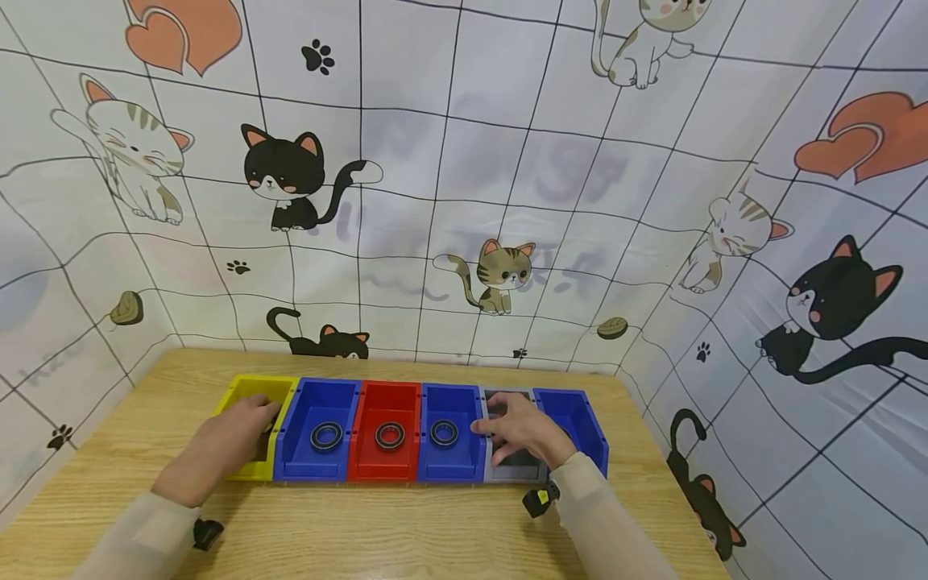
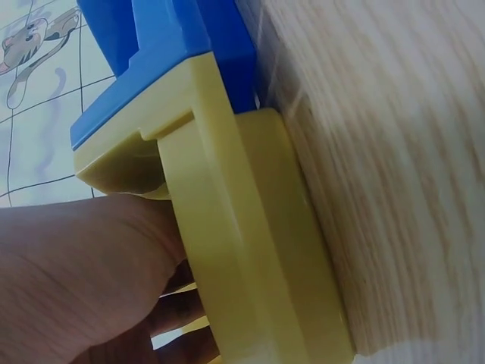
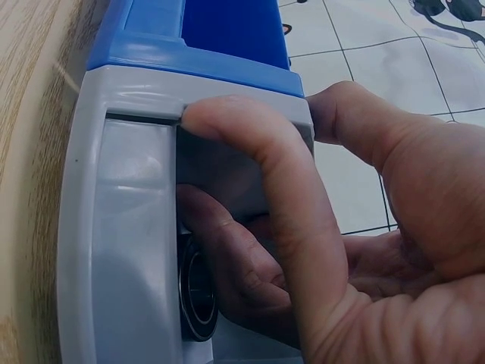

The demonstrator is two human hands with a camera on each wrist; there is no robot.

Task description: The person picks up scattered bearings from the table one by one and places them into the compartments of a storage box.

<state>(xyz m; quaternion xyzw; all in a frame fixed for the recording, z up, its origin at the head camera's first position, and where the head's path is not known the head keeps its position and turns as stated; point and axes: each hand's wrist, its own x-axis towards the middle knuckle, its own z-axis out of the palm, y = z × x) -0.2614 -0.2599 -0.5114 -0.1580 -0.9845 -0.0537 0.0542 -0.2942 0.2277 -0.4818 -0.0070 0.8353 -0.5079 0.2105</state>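
My left hand [image 1: 242, 427] reaches into the yellow bin [image 1: 235, 393] at the left end of the row. Its fingertips are hidden behind the bin wall [image 2: 227, 227] in the left wrist view, so I cannot see what they hold. My right hand [image 1: 525, 427] is over the grey bin [image 1: 515, 473], fingers loosely bent and spread. A black-rimmed ring bearing [image 3: 198, 296] is in that bin, close beside some of the fingers [image 3: 235, 258]; no grip on it shows. Another finger is at the bin's front rim.
Two blue bins [image 1: 312, 469] [image 1: 453, 469] and the red bin [image 1: 384, 470] between them each contain one bearing. Another blue bin [image 1: 573, 403] ends the row at the right. The bins stand side by side on a wooden table [image 1: 377, 532], before a cat-patterned curtain [image 1: 406, 201].
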